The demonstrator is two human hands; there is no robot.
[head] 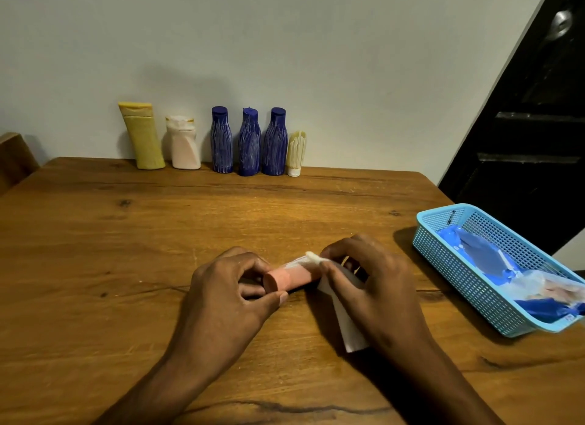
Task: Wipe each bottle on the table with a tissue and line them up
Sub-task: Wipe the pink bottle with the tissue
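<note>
A pink tube [286,278] lies sideways near the table's front middle, its cap end toward the left. My left hand [226,293] pinches that cap end between thumb and fingers. My right hand [368,285] wraps a white tissue [346,323] round the tube's other end, which is hidden under it. Along the wall stands a row: a yellow tube [143,136], a white-pink bottle [183,144], three dark blue bottles [220,141] [249,142] [275,142] and a small cream tube [296,153].
A light blue plastic basket [474,285] sits at the table's right edge, holding a blue tissue pack [484,256]. A dark door [531,114] stands behind it. A wooden chair back [14,158] shows at far left.
</note>
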